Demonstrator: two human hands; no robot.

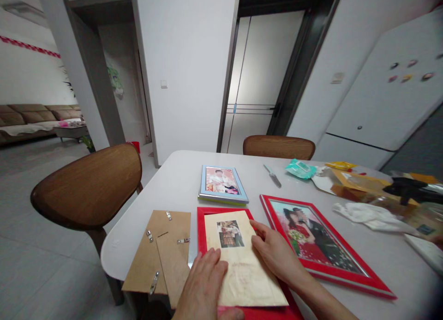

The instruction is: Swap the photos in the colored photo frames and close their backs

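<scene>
A red picture frame point(201, 227) lies face down at the table's near edge, with a cream paper sheet point(242, 269) bearing a small photo point(230, 233) laid in it. My left hand point(204, 287) rests flat on the sheet's lower left corner, fingers stretched out. My right hand point(275, 253) lies on the sheet's right edge, fingers curled over it and touching the paper. To the left of the frame lies a brown backing board point(155, 250) with metal clips and a stand flap.
A larger red frame point(321, 244) with a photo lies to the right, a blue frame point(223, 184) behind. A knife point(273, 176), a wipes pack point(300, 168), bags and white cloth point(372, 216) clutter the far right. Wooden chairs point(90, 186) stand left and opposite.
</scene>
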